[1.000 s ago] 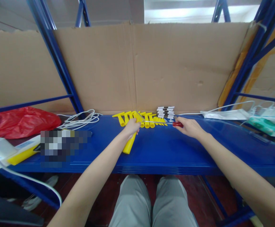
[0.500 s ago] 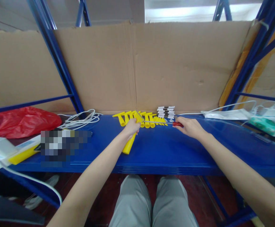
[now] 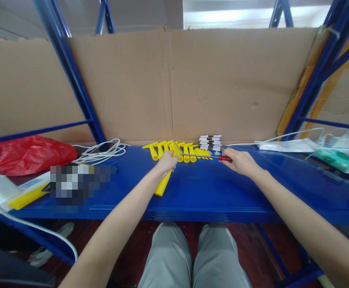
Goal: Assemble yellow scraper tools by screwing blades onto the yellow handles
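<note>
Nearest the viewer: knees in grey trousers (image 3: 170, 256), side by side before the counter (image 3: 210, 188), above a dark red floor (image 3: 270, 256). At lower left, pale shoes (image 3: 39, 258) show beneath the counter. Both bare forearms (image 3: 123, 208) reach inward over the front edge. The left grip (image 3: 167, 161) is closed around a yellow tool (image 3: 163, 185), whose thick handle slants toward the front edge; its head lies just past the grip, overlapping the row behind in this view. The right grip (image 3: 236, 159) is clenched on the red handle of a screwdriver (image 3: 225, 159), held nearly level; its thin shaft runs left to the head of the tool. Whether the tip enters the head or merely touches it cannot be told. Left side of the counter: a yellow bar (image 3: 29, 198), a white box (image 3: 0, 186) and a pixelated item (image 3: 75, 184), with a red bag (image 3: 30, 156) and coiled white cable (image 3: 110, 153) behind. Just beyond the grips: a row of yellow tools (image 3: 187, 154), then smaller yellow pieces (image 3: 203, 153) on the right, and a stack of black-banded packets (image 3: 210, 143). Far right: a white packet (image 3: 287, 145) and a green packet (image 3: 341, 158). Background: upright cardboard (image 3: 222, 84), with blue posts (image 3: 72, 80) to either side.
</note>
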Available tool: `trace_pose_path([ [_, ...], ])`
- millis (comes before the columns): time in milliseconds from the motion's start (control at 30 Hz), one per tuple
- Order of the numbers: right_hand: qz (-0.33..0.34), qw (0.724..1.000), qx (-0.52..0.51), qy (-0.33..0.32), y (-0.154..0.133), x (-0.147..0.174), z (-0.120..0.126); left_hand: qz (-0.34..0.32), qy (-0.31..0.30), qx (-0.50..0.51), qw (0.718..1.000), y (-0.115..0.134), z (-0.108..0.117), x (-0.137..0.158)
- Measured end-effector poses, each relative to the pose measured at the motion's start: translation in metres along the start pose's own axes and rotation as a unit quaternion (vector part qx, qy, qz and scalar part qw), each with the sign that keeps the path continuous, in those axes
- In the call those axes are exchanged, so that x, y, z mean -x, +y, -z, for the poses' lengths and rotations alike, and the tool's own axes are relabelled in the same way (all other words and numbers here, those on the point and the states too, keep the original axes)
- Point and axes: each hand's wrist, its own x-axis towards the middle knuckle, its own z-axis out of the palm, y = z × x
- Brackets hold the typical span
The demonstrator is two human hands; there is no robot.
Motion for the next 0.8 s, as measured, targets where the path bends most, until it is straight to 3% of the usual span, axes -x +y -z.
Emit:
trace_pose_path([
  [533,-0.015,0.999,-0.031,-0.026,0.0007,0.0011,0.0012,0.0,-0.011,-0.046,0.999,-0.0026,0.0002,-0.0031],
  [800,-0.039,0.987,-0.128,-0.088,-0.0052,-0.0007,-0.0042,-0.003,0.001,-0.037,0.999,-0.0061,0.0009,-0.0061],
])
